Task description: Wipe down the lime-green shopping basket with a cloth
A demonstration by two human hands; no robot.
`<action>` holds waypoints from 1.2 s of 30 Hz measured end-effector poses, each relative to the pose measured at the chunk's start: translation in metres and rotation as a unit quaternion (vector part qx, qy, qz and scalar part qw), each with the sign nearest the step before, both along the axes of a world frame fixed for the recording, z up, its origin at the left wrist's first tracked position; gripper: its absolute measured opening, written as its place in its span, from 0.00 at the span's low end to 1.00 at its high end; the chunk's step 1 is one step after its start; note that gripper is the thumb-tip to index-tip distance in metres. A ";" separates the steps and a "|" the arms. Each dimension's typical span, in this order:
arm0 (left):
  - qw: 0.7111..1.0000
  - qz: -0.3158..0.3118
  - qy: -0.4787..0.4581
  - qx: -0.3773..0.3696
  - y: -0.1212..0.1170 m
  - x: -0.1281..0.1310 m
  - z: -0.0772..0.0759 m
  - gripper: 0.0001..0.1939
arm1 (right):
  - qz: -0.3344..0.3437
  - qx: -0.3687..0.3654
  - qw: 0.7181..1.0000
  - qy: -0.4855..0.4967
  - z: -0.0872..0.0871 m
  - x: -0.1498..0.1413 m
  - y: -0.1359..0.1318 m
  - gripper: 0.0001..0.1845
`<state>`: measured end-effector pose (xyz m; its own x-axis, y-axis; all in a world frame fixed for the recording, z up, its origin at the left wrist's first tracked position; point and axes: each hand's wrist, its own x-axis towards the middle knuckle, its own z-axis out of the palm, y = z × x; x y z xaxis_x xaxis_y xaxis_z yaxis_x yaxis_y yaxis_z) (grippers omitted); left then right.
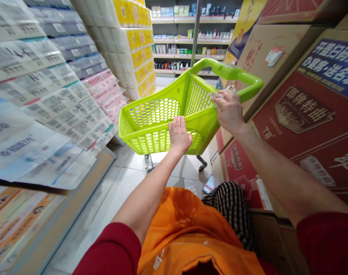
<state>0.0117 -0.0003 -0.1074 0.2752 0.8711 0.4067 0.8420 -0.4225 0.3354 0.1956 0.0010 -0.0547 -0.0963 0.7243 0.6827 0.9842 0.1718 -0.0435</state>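
A bright green plastic shopping cart (151,131) with perforated basket walls stands in front of me, turned sideways. My left hand (179,134) grips the near rim of its basket, fingers over the edge. In my right hand (230,110) is a crumpled pale cloth (224,93), pressed to the cart just below its green handle (250,82). The fingers are curled around the cloth, which hides part of it. Inside the basket, a perforated divider panel (199,95) stands upright near the handle end.
Stacked red and brown cartons (294,110) rise close on my right. Packaged paper goods (47,84) are piled on the left, with yellow-and-white packs (136,46) behind them. Shelves of bottles (191,36) line the back. Pale floor tiles (134,164) show below the cart.
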 end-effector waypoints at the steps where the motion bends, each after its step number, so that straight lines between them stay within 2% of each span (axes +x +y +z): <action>1: 1.000 -0.008 0.002 0.003 0.000 -0.001 -0.001 0.36 | 0.035 -0.011 0.999 -0.024 -0.006 -0.008 0.000 0.16; 3: 1.000 -0.018 0.013 0.012 0.001 -0.007 -0.004 0.35 | 0.084 -0.023 0.994 -0.061 -0.016 -0.018 0.001 0.16; 4: 1.000 -0.015 0.020 0.015 0.001 -0.011 -0.006 0.35 | 0.086 -0.018 0.994 -0.064 -0.018 -0.018 0.003 0.16; 9: 0.999 0.021 0.039 0.024 -0.001 -0.030 -0.013 0.36 | 0.004 0.060 0.998 0.012 -0.017 -0.010 0.014 0.17; 11: 0.998 0.019 0.048 0.025 -0.001 -0.031 -0.013 0.36 | 0.009 0.053 0.999 0.003 -0.023 -0.024 0.014 0.17; 14: 0.997 0.004 0.075 0.023 0.000 -0.036 -0.011 0.35 | 0.051 0.018 0.997 -0.060 -0.035 -0.045 0.013 0.18; 16: 0.995 0.012 0.092 0.022 0.000 -0.045 -0.010 0.34 | 0.047 0.020 0.997 -0.065 -0.039 -0.042 0.014 0.18; 19: 0.993 0.037 0.106 0.028 -0.001 -0.057 -0.012 0.34 | -0.017 0.055 0.998 0.000 -0.036 -0.024 0.017 0.18; 21: 0.992 0.039 0.115 0.026 -0.003 -0.058 -0.013 0.35 | -0.028 0.058 0.997 0.034 -0.037 -0.024 0.017 0.19; 26: 0.990 0.014 0.136 0.014 -0.009 -0.050 -0.014 0.36 | 0.094 -0.012 0.995 -0.015 -0.053 -0.060 0.015 0.20; 28: 0.990 0.016 0.139 0.017 -0.012 -0.052 -0.014 0.35 | 0.090 -0.009 0.996 -0.008 -0.054 -0.059 0.018 0.20; 32: 0.989 0.061 0.132 0.010 -0.018 -0.056 -0.016 0.36 | 0.025 0.004 0.997 0.070 -0.050 -0.046 0.027 0.20; 36: 0.988 0.050 0.147 -0.011 -0.021 -0.052 -0.012 0.36 | 0.121 -0.031 0.991 0.049 -0.059 -0.064 0.024 0.22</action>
